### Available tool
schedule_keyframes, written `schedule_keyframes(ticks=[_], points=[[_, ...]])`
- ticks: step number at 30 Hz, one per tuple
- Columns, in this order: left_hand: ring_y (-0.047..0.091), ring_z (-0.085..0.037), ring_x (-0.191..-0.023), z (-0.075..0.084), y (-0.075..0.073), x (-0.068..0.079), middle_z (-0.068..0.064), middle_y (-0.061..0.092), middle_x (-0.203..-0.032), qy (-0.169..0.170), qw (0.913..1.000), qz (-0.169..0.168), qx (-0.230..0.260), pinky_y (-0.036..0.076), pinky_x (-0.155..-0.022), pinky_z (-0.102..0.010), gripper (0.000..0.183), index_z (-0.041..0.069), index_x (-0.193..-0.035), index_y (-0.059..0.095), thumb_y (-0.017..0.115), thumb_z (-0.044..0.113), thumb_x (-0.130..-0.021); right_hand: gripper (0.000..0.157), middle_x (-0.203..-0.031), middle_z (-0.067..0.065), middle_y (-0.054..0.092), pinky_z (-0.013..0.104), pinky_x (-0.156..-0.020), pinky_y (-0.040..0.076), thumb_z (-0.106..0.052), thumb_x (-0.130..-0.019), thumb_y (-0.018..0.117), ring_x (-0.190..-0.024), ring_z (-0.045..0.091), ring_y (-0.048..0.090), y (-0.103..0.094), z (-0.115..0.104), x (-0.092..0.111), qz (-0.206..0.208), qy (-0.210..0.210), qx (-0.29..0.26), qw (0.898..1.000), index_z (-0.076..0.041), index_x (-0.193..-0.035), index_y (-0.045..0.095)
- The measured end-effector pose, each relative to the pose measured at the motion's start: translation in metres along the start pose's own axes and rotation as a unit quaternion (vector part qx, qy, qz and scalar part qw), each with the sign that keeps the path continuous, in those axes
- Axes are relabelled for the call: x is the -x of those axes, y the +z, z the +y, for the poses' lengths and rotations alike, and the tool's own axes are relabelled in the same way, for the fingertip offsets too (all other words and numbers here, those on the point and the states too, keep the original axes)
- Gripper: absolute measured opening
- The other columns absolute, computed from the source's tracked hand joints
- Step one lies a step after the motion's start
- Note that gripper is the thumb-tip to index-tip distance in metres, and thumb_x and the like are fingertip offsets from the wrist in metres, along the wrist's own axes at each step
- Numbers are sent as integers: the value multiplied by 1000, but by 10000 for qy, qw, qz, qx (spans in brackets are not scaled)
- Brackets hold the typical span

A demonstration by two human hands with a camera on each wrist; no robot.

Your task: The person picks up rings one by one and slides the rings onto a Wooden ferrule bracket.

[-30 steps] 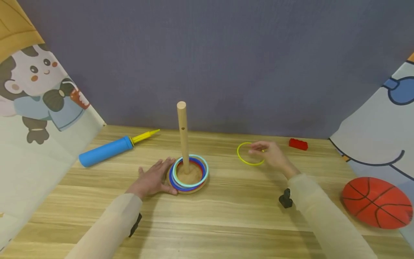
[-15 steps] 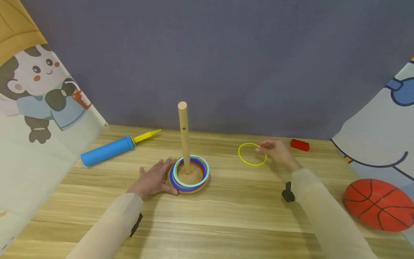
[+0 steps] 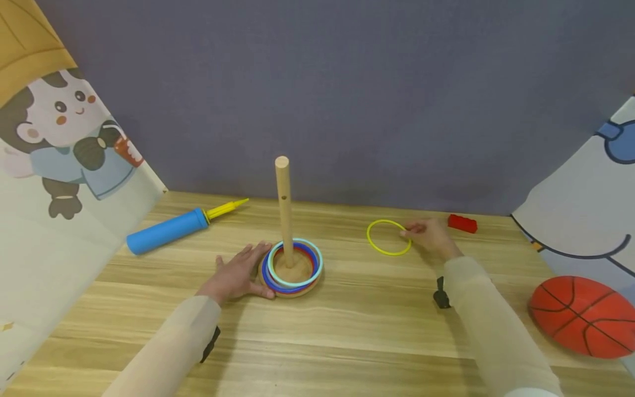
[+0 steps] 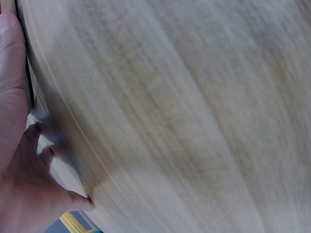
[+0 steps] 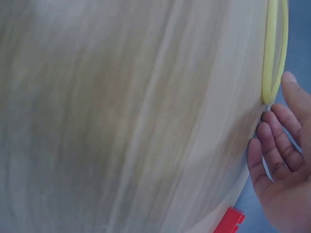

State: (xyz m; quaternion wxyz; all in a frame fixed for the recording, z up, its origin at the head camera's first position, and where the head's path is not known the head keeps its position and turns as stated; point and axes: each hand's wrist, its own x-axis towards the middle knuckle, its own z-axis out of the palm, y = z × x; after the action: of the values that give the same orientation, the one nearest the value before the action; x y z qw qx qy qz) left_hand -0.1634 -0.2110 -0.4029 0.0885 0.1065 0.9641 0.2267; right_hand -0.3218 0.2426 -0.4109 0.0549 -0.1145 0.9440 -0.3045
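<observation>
A wooden peg (image 3: 284, 212) stands upright on a round wooden base (image 3: 292, 271). Several rings lie round its foot: a pale turquoise ring (image 3: 321, 259) on top, with blue and red beneath. My left hand (image 3: 237, 277) rests against the base's left side, fingers spread and thumb stretched along the front edge. To the right, a thin yellow ring (image 3: 389, 254) lies on the table. My right hand (image 3: 430, 236) is at its right edge, thumb and forefinger tips close to the rim. The right wrist view shows a gap between thumb and fingers (image 5: 279, 155) beside the ring.
A blue hand pump (image 3: 166, 232) with a yellow nozzle lies at the left. Behind my right hand is a red toy brick (image 3: 462, 223). A red basketball-patterned disc (image 3: 584, 317) sits at the far right. A grey wall (image 3: 337, 99) bounds the wooden table's back.
My right hand has drawn back slightly from over the yellow ring to its right rim, and its fingers have come lower. The left hand stays at the base. The view has shifted slightly.
</observation>
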Motion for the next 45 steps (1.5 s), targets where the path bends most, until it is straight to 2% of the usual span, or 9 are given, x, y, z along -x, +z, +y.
schedule_keyframes(ticks=[7,11,17,21,29,37,40,45], points=[[23,-45,-150,1,0,1,-18,26,-165,-31,10000,-4,12,5,-99,-89,116,15,-159,31,89,54,-66,43,-101,18,71,48,-85,52,-29,-95,73,-97,36,64,5,0,-7,158,-172,491,9985,6,-120,69],[23,-45,-150,0,0,0,-18,26,-165,-11,10000,0,1,6,-99,-90,116,15,-159,30,89,54,-67,37,-96,14,72,47,-82,51,-28,-94,75,-93,34,65,8,-1,-9,298,-243,725,9966,3,-115,73],[23,-44,-150,-1,1,-1,-18,25,-165,-22,10000,-10,4,5,-99,-90,117,14,-160,30,89,54,-67,16,-86,9,72,40,-76,49,-20,-93,75,-85,29,64,12,-2,-7,411,-359,591,9968,-3,-95,77],[23,-44,-150,-1,1,-1,-18,25,-165,-22,10000,-19,-3,5,-98,-90,117,15,-160,30,89,54,-67,13,-81,7,70,38,-72,48,-16,-93,75,-80,27,63,13,-2,-4,444,-558,630,9955,-4,-88,75],[23,-45,-150,-1,1,-1,-18,26,-165,1,10000,-7,-27,6,-98,-90,117,15,-160,30,89,55,-67,12,-79,5,71,41,-73,50,-14,-92,76,-78,25,64,14,-2,3,453,-859,761,9924,-4,-85,75],[22,-45,-150,0,1,-1,-19,26,-165,-13,10000,-19,-22,6,-99,-89,118,15,-160,30,89,55,-66,8,-86,5,71,44,-76,54,-15,-95,73,-83,26,66,10,-5,15,39,-849,523,9950,-7,-92,74],[22,-45,-150,0,0,-1,-19,25,-165,-46,10000,-36,-30,6,-99,-89,118,16,-160,29,89,55,-66,10,-89,7,73,45,-76,56,-14,-95,73,-85,27,68,9,-11,19,-104,-920,500,9944,-4,-97,75],[22,-44,-151,1,0,0,-18,25,-165,-61,10000,-56,-32,6,-99,-89,117,16,-160,29,89,55,-67,17,-88,9,76,42,-74,58,-12,-93,75,-82,26,70,11,-18,25,-265,-1131,470,9921,2,-103,77]])
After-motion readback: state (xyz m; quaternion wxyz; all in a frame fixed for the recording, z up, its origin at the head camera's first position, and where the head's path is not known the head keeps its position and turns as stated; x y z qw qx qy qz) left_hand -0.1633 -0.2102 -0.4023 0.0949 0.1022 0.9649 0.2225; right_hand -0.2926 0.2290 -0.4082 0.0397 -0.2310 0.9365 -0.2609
